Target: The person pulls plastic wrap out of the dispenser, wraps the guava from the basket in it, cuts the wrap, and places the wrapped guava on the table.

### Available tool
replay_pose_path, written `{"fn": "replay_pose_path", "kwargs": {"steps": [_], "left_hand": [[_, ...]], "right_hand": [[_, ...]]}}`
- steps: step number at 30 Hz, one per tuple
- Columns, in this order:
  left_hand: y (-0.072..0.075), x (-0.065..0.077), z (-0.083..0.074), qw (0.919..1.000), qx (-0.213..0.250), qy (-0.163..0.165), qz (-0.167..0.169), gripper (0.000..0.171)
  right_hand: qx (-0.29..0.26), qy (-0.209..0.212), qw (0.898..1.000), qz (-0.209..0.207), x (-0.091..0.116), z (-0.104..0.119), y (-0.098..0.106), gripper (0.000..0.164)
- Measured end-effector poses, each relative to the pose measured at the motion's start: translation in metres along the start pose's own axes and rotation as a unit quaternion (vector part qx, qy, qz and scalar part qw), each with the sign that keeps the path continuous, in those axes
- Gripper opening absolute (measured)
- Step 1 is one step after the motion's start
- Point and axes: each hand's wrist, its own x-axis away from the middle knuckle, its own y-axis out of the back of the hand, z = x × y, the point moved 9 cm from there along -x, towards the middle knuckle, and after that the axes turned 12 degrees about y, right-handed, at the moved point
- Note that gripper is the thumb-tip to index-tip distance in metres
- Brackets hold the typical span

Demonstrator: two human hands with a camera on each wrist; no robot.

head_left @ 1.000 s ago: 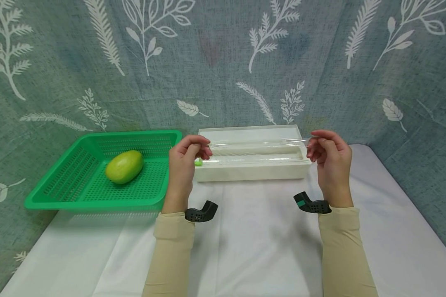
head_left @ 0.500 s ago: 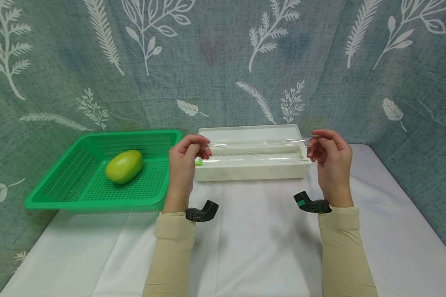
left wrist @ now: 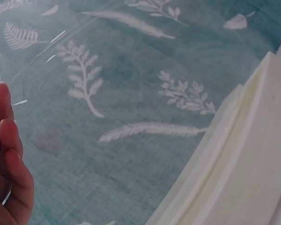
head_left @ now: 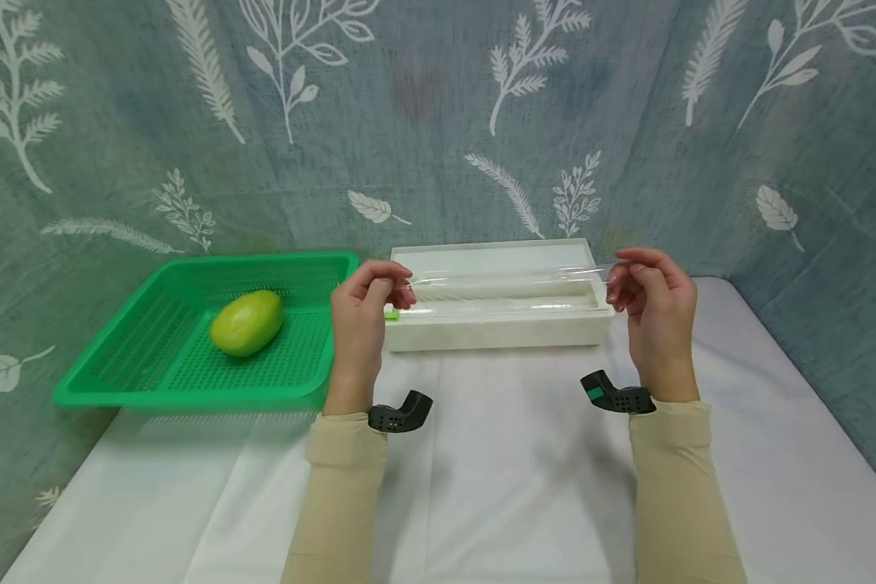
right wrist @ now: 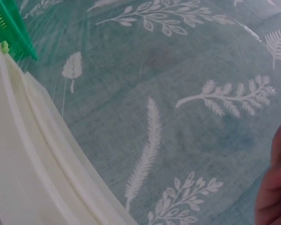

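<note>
A sheet of clear cling film (head_left: 511, 278) stretches between the two hands, above a white cling film box (head_left: 496, 334) whose lid stands open at the back. The left hand (head_left: 362, 304) pinches the film's left corner between thumb and forefinger, near the box's left end. At the right end, the right hand (head_left: 653, 296) pinches the opposite corner, its other fingers curled. A small bright green piece (head_left: 391, 315) sits on the box's front left edge. In the left wrist view, the left hand's fingers (left wrist: 11, 136) show at the left border, with shiny film above them.
Left of the box stands a green plastic basket (head_left: 190, 397) with a yellow-green mango-like fruit (head_left: 246, 323) inside. A white cloth (head_left: 496, 470) covers the table. Behind everything hangs a grey-green curtain (head_left: 438, 154) with white leaf prints.
The head view has shifted slightly. Both hands keep their pinch on the film and have hardly moved; the right hand sits slightly higher and farther right in the view.
</note>
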Motion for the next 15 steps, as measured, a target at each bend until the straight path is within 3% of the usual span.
{"fn": "replay_pose_path", "kwargs": {"steps": [9, 15], "left_hand": [[0.005, 0.005, 0.006, 0.9996, 0.015, 0.017, -0.017, 0.024], [0.004, 0.012, 0.005, 0.9996, 0.017, 0.01, -0.021, 0.025]], "right_hand": [[0.043, -0.031, 0.998, 0.028, 0.003, 0.002, 0.001, 0.023], [0.059, -0.053, 0.996, 0.031, 0.006, 0.006, 0.005, 0.023]]}}
